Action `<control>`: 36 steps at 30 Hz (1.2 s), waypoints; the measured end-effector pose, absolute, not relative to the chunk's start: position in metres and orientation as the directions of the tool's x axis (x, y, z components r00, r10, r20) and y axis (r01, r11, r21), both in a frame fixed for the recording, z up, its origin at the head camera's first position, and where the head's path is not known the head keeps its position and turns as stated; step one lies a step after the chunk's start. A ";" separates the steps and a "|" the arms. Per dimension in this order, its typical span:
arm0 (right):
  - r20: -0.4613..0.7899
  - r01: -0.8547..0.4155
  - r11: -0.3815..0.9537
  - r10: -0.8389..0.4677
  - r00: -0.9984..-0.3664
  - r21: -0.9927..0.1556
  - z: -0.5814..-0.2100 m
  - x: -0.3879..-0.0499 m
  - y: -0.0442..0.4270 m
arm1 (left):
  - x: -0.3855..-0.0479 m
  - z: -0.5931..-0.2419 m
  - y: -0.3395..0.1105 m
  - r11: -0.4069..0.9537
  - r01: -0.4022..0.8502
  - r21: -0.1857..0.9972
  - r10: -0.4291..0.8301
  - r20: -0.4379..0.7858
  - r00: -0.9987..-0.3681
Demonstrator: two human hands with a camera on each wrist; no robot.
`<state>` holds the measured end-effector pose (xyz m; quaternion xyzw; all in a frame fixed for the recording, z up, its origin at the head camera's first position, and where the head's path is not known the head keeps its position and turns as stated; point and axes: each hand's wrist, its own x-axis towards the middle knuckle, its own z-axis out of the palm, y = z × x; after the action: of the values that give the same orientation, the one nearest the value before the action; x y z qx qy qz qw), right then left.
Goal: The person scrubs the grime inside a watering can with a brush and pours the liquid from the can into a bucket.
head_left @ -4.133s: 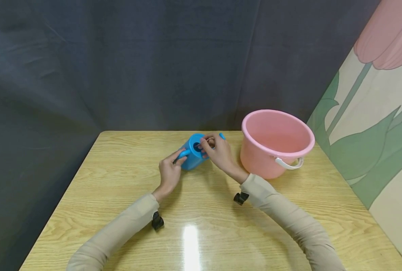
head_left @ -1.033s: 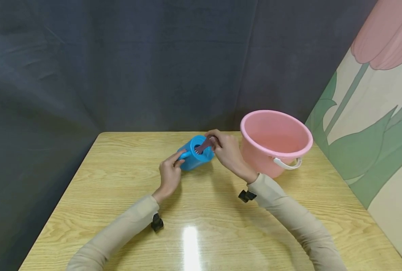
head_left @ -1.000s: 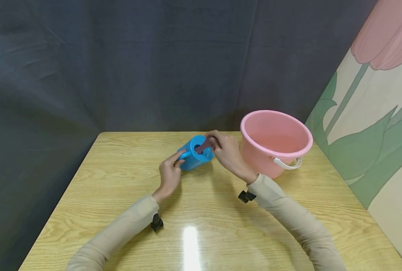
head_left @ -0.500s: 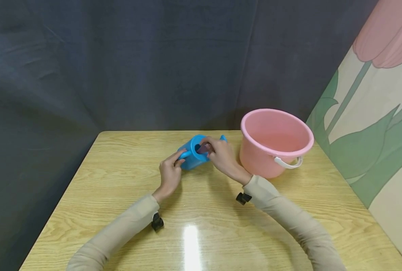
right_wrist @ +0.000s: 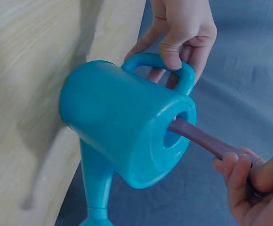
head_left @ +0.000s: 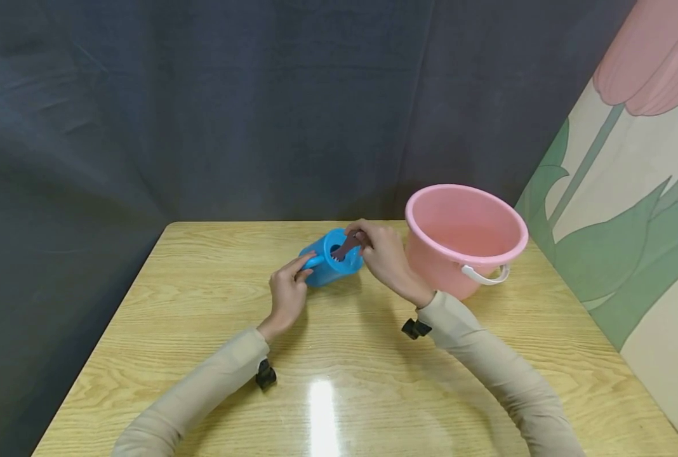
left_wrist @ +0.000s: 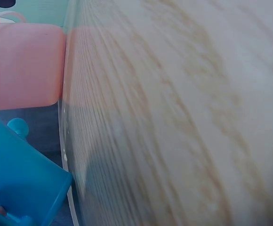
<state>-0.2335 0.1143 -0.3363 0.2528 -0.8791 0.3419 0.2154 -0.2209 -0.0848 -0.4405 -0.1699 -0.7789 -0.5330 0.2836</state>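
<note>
A blue watering can (head_left: 329, 274) leans tilted on the table, its round opening facing up and toward the right hand. My left hand (head_left: 286, 295) grips its loop handle (right_wrist: 188, 77), the thumb laid over it in the right wrist view. My right hand (head_left: 387, 259) holds the maroon handle of a brush (head_left: 348, 244). Its pale, toothed end sits at the mouth of the can in the head view; the right wrist view has the tip hidden inside the opening. Downward from the can's body runs the spout (right_wrist: 96, 179).
A pink bucket (head_left: 459, 279) with a white handle (head_left: 487, 277) stands to the right, close to the right forearm. Behind the wooden table (head_left: 213, 285) hangs a dark curtain (head_left: 293, 114). A wall with painted tulips (head_left: 630, 209) borders the right side.
My right hand was lower at the can's mouth half a second ago, with the brush deeper inside; it has drawn back up and right. The left hand keeps its hold.
</note>
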 end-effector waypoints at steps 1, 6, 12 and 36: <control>0.555 -0.596 0.640 -0.300 -0.775 -0.485 -0.338 -0.234 0.114 | -0.221 -0.441 -0.085 0.372 0.572 0.731 -0.037 0.627 -0.778; 0.559 -0.624 0.632 -0.340 -0.756 -0.459 -0.349 -0.235 0.110 | -0.221 -0.441 -0.086 0.372 0.573 0.730 -0.036 0.628 -0.777; 0.539 -0.639 0.624 -0.381 -0.752 -0.450 -0.359 -0.235 0.104 | -0.221 -0.441 -0.086 0.377 0.573 0.728 -0.042 0.631 -0.775; 0.588 -0.672 0.599 -0.376 -0.716 -0.436 -0.352 -0.234 0.111 | -0.222 -0.442 -0.085 0.392 0.608 0.691 -0.030 0.670 -0.742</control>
<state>-0.2338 0.1107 -0.3525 0.3025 -0.8656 0.3300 0.2242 -0.2219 -0.0850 -0.4418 -0.1862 -0.7756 -0.5189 0.3073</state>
